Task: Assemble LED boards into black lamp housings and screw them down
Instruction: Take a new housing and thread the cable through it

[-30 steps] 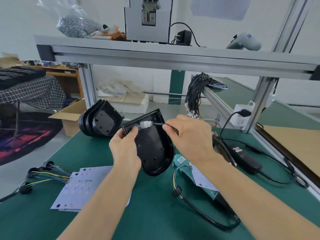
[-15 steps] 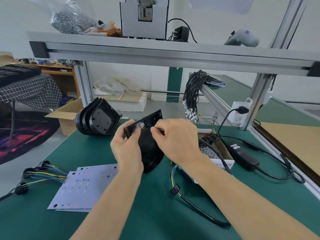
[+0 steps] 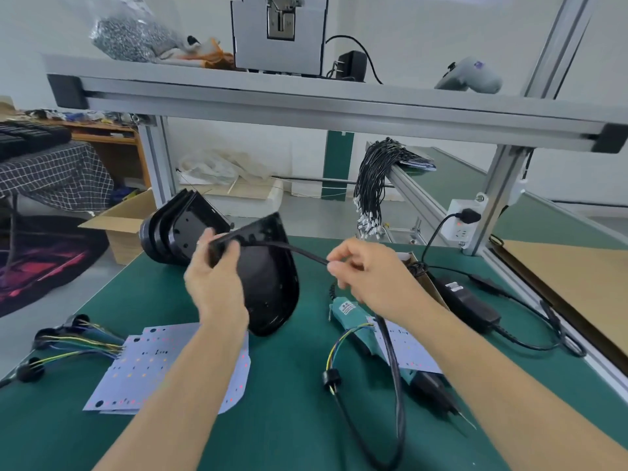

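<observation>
Where the green worktop (image 3: 163, 294) runs under an aluminium frame (image 3: 306, 107), a shelf is carried above it with a grey box (image 3: 278, 32), a bag of screws (image 3: 132, 37) and a plug adapter (image 3: 351, 66). At the worktop's far left a stack of housings (image 3: 180, 232) is stood on edge. One housing (image 3: 268, 277) is held tilted above the worktop, its rounded end low and just beside the LED boards (image 3: 136, 368), which are laid flat at the near left. A second board (image 3: 404, 348) is laid to the right, partly over a teal screwdriver (image 3: 353, 317). A power brick (image 3: 465, 300) is set further right, wired to a socket (image 3: 462, 222). A bundle of black leads (image 3: 373, 178) is hung over a rail behind. The housing's upper corner is gripped by the left hand (image 3: 214, 280), fingers curled round its rim. A black cable (image 3: 292, 249) is drawn from that corner and pinched between thumb and fingers of the right hand (image 3: 370, 273); it is looped down to the near edge. Wired grommets (image 3: 51, 338) are laid at the far left.
</observation>
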